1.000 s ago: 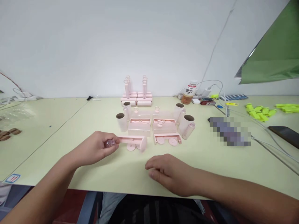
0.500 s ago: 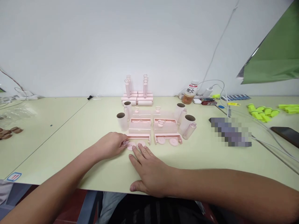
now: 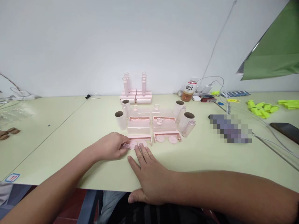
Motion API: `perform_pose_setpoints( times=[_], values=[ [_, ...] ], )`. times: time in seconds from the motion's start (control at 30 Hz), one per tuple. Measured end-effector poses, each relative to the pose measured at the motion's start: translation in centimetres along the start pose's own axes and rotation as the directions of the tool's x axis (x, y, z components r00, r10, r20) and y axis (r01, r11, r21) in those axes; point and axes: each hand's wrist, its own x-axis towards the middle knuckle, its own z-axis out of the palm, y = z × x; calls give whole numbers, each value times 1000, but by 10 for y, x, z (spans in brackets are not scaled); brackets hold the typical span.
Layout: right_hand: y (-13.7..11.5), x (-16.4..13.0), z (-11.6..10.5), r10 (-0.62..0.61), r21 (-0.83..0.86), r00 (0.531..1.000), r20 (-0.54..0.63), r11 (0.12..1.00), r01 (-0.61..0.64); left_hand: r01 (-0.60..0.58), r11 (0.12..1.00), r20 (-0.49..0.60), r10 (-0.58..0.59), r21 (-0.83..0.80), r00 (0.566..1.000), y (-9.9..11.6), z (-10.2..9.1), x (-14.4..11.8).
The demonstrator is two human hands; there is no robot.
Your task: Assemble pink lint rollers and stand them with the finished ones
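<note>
The left hand [image 3: 111, 146] lies on the pale green desk [image 3: 70, 130], its fingers curled round the clear end of a pink roller frame [image 3: 140, 139]; the closed grip hides most of that end, so its shape is hard to make out. The frame lies flat near the middle of the desk, just nearer than a pink box [image 3: 139, 124], with two small pink discs [image 3: 137, 144] against its near edge. The right hand [image 3: 149, 174] rests flat and open, palm down, holding nothing; its fingertips [image 3: 140, 147] reach the discs and partly cover one, and whether they press on it cannot be told. Its thumb hangs over the near desk edge.

To the right lies a second pink frame [image 3: 167, 137] with its own discs, untouched. Cardboard tubes [image 3: 119, 119] stand left and right of the boxes. Farther back stand assembled pink rollers [image 3: 135, 93], too small for detail. A drink bottle [image 3: 189, 91] stands far right by tangled cables. A patch on the right is blurred out, and a green sheet [image 3: 273, 53] is cut off by the frame.
</note>
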Motion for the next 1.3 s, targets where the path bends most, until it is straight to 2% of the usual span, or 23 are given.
perform_pose_setpoints(
  times=[0.37, 0.6, 0.77, 1.1, 1.2, 1.3],
  values=[
    [2, 4, 6, 8, -33, 1000, -5, 999, -8, 128, 985, -83, -119, 119, 989, -2, 17, 7],
    [2, 1, 17, 38, -55, 996, -82, 998, -43, 129, 979, -129, -109, 160, 986, -1, 25, 4],
    [2, -6, 26, 40, -77, 995, -97, 996, -48, 143, 985, -156, -126, 102, 980, -1, 28, 3],
    [6, -6, 38, 27, -139, 992, -125, 989, -45, 95, 993, -141, -84, 76, 986, -5, 27, 2],
    [7, -7, 37, -2, -169, 991, -133, 985, -20, 93, 993, -138, -83, 66, 987, -5, 26, 1],
    [7, -7, 24, -63, -225, 986, -157, 974, 26, 98, 993, -139, -88, 63, 986, -4, 27, 0]
  ],
)
